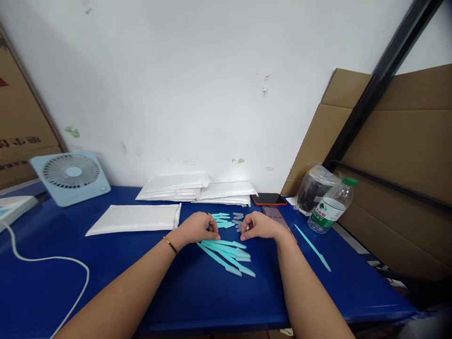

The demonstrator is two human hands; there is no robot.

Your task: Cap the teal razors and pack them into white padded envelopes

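Observation:
My left hand (197, 228) rests on the blue table (197, 296), fingers curled in a pinch above a pile of long teal plastic tools (226, 252). My right hand (259, 226) lies just to the right of it, fingers also curled together. Between and behind the hands lie several small teal and grey plastic pieces (229, 219). What the fingertips pinch is too small to make out. A gold bracelet (170, 244) sits on my left wrist. One more teal tool (312, 247) lies alone to the right.
White padded envelopes are stacked at the back (197, 190), one lies nearer left (136, 219). A small blue fan (70, 176) and a white cable (52, 261) are left. Two phones (270, 200), a water bottle (332, 205), a plastic bag (312, 188) and cardboard (399, 165) are right.

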